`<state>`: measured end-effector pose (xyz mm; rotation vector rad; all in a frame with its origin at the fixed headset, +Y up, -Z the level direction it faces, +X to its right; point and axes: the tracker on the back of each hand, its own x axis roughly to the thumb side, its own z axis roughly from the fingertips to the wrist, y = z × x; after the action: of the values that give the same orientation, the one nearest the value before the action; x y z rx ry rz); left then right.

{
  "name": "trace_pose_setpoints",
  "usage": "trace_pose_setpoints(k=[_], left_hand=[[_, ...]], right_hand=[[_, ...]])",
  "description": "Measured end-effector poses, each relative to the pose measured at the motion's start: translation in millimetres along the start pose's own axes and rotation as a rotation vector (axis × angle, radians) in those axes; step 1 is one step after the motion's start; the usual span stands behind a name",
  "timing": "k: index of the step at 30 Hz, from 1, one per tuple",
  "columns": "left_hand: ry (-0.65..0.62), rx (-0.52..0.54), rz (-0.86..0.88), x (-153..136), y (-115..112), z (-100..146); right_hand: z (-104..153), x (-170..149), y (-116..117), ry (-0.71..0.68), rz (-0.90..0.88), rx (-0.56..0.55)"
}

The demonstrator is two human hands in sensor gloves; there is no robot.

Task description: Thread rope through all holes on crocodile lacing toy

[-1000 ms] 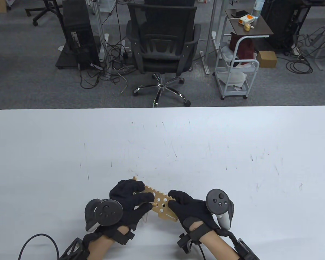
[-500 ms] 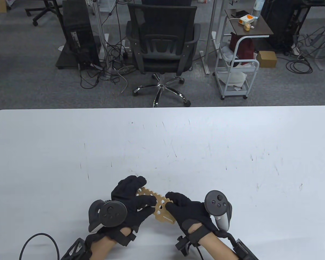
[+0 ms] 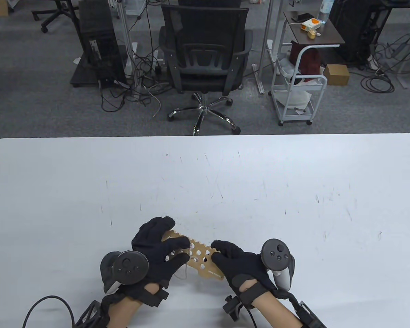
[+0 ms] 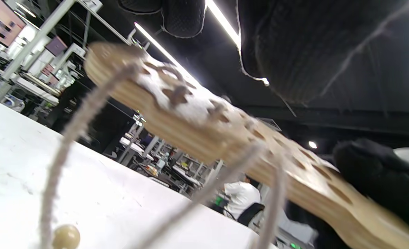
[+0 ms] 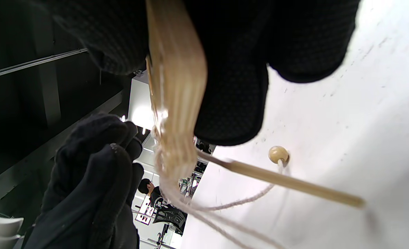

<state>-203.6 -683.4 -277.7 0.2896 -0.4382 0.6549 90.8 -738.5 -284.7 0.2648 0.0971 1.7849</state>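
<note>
Both hands hold the toy [image 3: 200, 258] above the counter [image 3: 294, 205]: left hand [image 3: 157, 249] gripping one end, right hand [image 3: 237, 263] the other. Slack rope [image 5: 225, 207] beneath may snag.

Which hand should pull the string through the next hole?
Probably the left hand: its fingers sit over the holes of the flat wooden crocodile board, beside the pale rope. The right hand grips the board's end, steadying it.
</note>
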Motion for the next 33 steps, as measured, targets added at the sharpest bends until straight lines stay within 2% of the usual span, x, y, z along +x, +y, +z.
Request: trace_pose_setpoints(k=[10,19,23,33], left_hand=[[0.166,0.129,0.093,-31,24,-1],[0.331,0.151,0.242,-63,21,-1],[0.374,0.107,0.278,-71,13,-3],[0.324,-0.186,0.323,-70,-22,-12]], right_hand=[[-1,1,-10,-0.002,-0.04,-0.034],[-1,4,-16,-0.017,-0.085,-0.042],[-1,5,-16,-0.03,-0.106,-0.03],[-1,6,-14,-0.046,-0.157,0.0]])
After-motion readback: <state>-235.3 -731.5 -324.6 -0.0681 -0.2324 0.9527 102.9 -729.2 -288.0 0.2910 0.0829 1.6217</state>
